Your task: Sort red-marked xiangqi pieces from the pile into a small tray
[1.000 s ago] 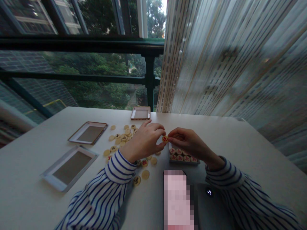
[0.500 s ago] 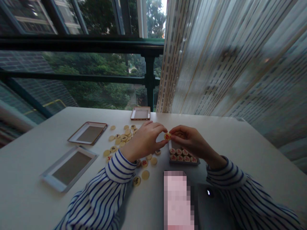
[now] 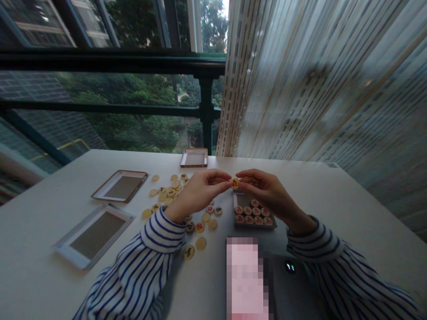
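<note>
My left hand (image 3: 196,192) and my right hand (image 3: 267,192) meet above the white table (image 3: 333,209), both pinching one round cream game piece with a red mark (image 3: 235,182) between their fingertips. Just below my right hand lies a small grey tray (image 3: 237,199) with two rows of red-marked pieces (image 3: 253,215). Several loose cream pieces (image 3: 173,192) are scattered under and left of my left hand. Both arms wear blue-and-white striped sleeves.
Three shallow lids or trays lie on the table: one at the near left (image 3: 93,233), one further back (image 3: 120,185), a small one at the far edge (image 3: 194,158). A blurred pink object (image 3: 247,280) and a dark device with a small light (image 3: 290,267) sit at the near edge. Window railing and curtain stand behind.
Both hands have lifted the pinched piece a little higher and away from me, uncovering more of the tray and the pieces beneath my left hand.
</note>
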### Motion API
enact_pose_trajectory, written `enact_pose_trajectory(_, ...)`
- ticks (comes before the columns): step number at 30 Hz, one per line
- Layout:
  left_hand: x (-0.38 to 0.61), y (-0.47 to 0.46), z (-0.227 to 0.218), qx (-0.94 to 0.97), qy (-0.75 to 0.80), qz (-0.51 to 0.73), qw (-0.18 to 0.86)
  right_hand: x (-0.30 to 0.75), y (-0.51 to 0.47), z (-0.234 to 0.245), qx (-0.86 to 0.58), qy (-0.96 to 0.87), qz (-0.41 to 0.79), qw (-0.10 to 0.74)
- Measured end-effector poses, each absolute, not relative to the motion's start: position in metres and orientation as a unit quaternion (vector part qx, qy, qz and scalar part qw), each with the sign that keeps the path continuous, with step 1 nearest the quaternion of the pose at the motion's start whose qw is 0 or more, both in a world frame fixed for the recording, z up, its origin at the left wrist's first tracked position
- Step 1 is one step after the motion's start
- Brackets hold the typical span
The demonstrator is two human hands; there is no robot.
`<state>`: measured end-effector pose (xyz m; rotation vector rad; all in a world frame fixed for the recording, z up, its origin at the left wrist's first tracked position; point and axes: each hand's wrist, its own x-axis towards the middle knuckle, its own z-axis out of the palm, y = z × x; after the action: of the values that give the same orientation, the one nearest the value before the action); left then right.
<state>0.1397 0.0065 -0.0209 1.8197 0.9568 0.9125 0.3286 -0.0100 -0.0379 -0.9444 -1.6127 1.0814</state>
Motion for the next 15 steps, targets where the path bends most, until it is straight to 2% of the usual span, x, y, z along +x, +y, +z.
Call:
enact_pose_trajectory(5,0.1414,0.0042,-0.0178,0.698,0.421,0.365,0.450,0.3281,-0.0124,-0.0371,-0.394,-0.690,0.401,0.455)
enact_pose_trajectory(15,0.1470,0.0024,-0.0183,0.664,0.440,0.379,0.471,0.3304,-0.0149,-0.0332,-0.419,-0.805,0.145,0.393)
